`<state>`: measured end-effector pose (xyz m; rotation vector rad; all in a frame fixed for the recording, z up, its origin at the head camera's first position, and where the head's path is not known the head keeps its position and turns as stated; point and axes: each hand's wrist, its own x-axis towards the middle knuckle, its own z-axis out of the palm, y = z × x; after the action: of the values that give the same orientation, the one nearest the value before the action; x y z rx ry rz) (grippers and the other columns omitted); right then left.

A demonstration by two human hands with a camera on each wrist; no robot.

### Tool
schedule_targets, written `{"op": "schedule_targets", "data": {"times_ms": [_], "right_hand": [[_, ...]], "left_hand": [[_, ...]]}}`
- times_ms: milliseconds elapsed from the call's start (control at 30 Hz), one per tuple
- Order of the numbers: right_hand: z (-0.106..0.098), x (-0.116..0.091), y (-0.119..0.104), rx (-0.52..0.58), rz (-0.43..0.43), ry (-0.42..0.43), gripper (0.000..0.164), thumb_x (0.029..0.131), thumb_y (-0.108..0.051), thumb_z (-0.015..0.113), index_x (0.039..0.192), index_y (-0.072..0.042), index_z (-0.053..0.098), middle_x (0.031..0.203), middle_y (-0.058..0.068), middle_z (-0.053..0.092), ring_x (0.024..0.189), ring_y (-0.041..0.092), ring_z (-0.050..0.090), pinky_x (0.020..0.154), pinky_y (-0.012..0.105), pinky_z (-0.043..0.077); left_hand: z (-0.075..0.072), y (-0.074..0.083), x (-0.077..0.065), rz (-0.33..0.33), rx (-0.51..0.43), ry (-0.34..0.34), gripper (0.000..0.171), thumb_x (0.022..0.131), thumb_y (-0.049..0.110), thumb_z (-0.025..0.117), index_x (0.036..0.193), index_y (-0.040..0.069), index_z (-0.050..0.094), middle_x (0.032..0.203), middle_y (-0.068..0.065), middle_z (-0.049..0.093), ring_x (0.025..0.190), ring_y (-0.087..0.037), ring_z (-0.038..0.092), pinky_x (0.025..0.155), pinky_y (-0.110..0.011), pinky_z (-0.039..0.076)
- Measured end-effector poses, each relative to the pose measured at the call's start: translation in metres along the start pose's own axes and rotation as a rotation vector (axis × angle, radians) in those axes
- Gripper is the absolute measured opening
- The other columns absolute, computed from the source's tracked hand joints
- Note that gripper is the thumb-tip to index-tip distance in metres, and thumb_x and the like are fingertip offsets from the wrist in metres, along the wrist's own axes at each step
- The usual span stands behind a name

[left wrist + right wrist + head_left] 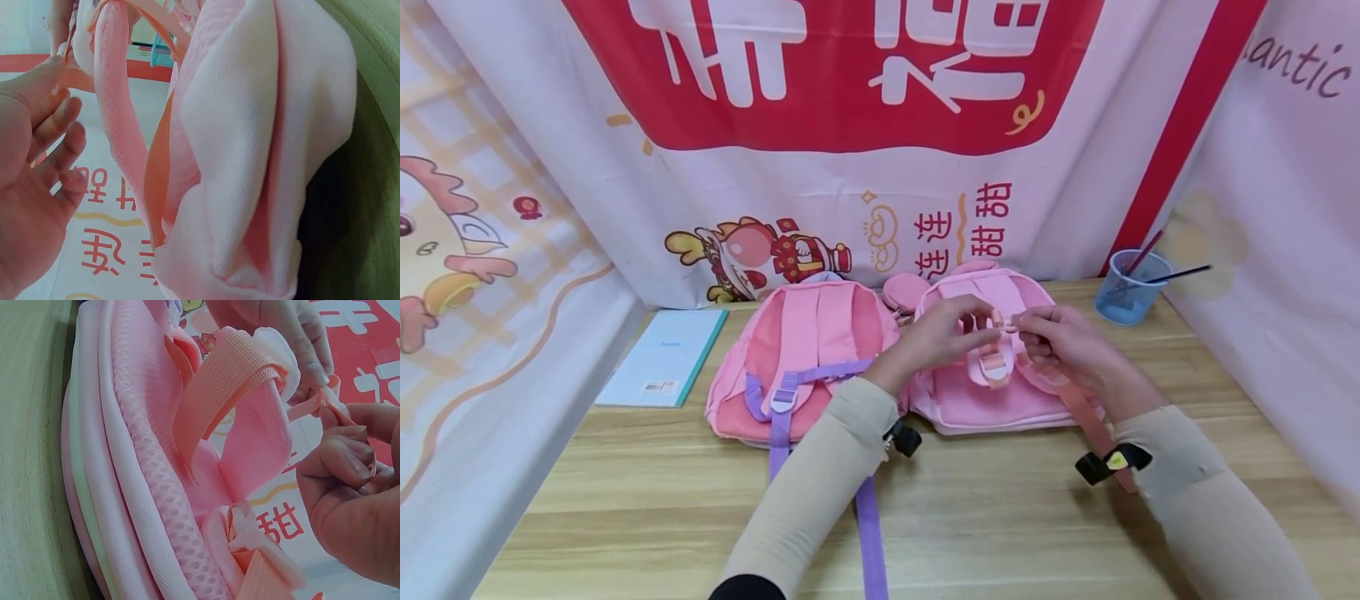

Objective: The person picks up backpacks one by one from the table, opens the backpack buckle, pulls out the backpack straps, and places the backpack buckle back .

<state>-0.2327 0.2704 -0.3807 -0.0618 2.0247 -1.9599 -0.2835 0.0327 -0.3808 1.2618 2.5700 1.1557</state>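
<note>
A pink backpack (951,408) with orange straps lies on the table, its shoulder straps facing up. Above it, my left hand (951,329) pinches one end of a narrow orange strap between thumb and fingertips. My right hand (1067,342) grips the other side, fingers curled in. Between them sits a small pale plastic buckle (1006,325), partly covered by the fingertips. In the right wrist view the narrow orange strap (304,409) runs from a padded shoulder strap (259,440) to both hands. A white adjuster (995,368) shows on the shoulder strap below.
A second pink backpack (730,400) with purple straps (868,533) lies to the left, touching the first. Further left is a light blue notebook (662,358). A blue cup (1123,300) with pens stands at the back right. Printed cloth (850,175) hangs behind the table.
</note>
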Motion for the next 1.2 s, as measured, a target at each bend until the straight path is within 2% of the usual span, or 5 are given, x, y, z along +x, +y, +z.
{"op": "schedule_targets", "data": {"times_ms": [167,433,800,1067,1200], "right_hand": [[0.001,-0.002,-0.002,0.013,0.004,0.013,0.026,0.115,-0.024,0.052,0.096,-0.018,0.070,0.071,-0.005,0.048,0.061,0.011,0.042,0.056,0.022,0.037],[0.003,-0.001,-0.002,0.050,-0.005,0.002,0.021,0.115,-0.020,0.048,0.104,-0.014,0.065,0.075,-0.004,0.047,0.060,0.010,0.041,0.056,0.021,0.036],[0.004,-0.004,-0.009,0.105,0.026,0.026,0.023,0.115,-0.022,0.048,0.104,-0.015,0.067,0.075,-0.004,0.051,0.061,0.010,0.044,0.056,0.019,0.039],[0.005,-0.007,-0.014,0.112,0.024,0.032,0.022,0.116,-0.022,0.046,0.104,-0.013,0.062,0.076,-0.003,0.049,0.062,0.012,0.043,0.058,0.021,0.040],[0.007,-0.009,-0.017,0.143,-0.001,0.020,0.024,0.116,-0.020,0.046,0.098,-0.012,0.060,0.075,-0.002,0.047,0.060,0.012,0.041,0.056,0.022,0.038]], "left_hand": [[0.003,-0.001,0.001,-0.072,-0.091,-0.020,0.030,0.108,0.010,0.064,0.137,0.006,0.067,0.129,-0.010,0.072,0.120,-0.023,0.066,0.108,-0.031,0.052],[0.012,-0.003,0.009,-0.151,-0.182,0.050,0.021,0.108,0.009,0.062,0.126,0.005,0.072,0.124,-0.010,0.075,0.113,-0.021,0.067,0.100,-0.027,0.053],[0.019,-0.003,0.014,-0.161,-0.202,0.088,0.014,0.107,0.009,0.064,0.115,0.006,0.075,0.114,-0.009,0.076,0.103,-0.015,0.066,0.094,-0.023,0.051],[0.021,-0.004,0.016,-0.189,-0.174,0.078,0.013,0.108,0.009,0.063,0.112,0.006,0.076,0.113,-0.008,0.077,0.102,-0.014,0.066,0.096,-0.024,0.051],[0.022,-0.004,0.016,-0.201,-0.168,0.069,0.013,0.108,0.007,0.062,0.110,0.006,0.075,0.110,-0.008,0.076,0.099,-0.012,0.064,0.094,-0.023,0.050]]}}
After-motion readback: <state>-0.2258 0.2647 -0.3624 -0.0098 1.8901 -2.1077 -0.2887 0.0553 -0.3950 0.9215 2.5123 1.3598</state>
